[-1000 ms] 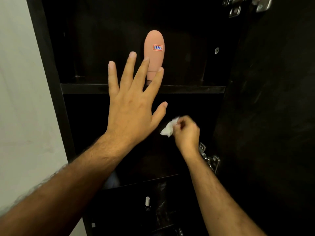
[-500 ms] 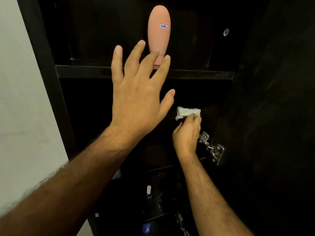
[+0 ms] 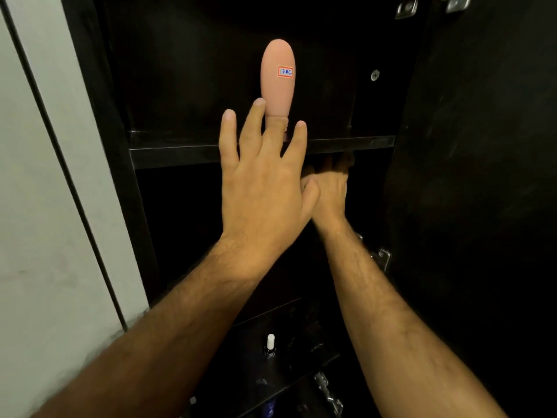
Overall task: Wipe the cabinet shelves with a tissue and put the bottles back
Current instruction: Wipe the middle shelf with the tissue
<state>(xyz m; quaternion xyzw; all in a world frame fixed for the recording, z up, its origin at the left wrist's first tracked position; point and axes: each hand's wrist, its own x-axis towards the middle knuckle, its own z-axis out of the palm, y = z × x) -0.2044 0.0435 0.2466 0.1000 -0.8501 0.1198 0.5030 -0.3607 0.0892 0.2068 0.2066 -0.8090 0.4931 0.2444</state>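
The left hand is spread flat, fingers straight, before the upper shelf where the pink bottle stands inverted; the right hand reaches beneath it, grip undeterminable, tissue hidden

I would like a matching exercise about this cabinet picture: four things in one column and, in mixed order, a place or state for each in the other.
Things:
1. pink bottle
2. left hand
3. right hand
4. small white-capped bottle

Places or states:
a. reaching under the upper shelf
b. on a lower shelf
c. upright on the upper shelf
d. fingers spread, in front of the shelf edge

Pairs: 1-c, 2-d, 3-a, 4-b
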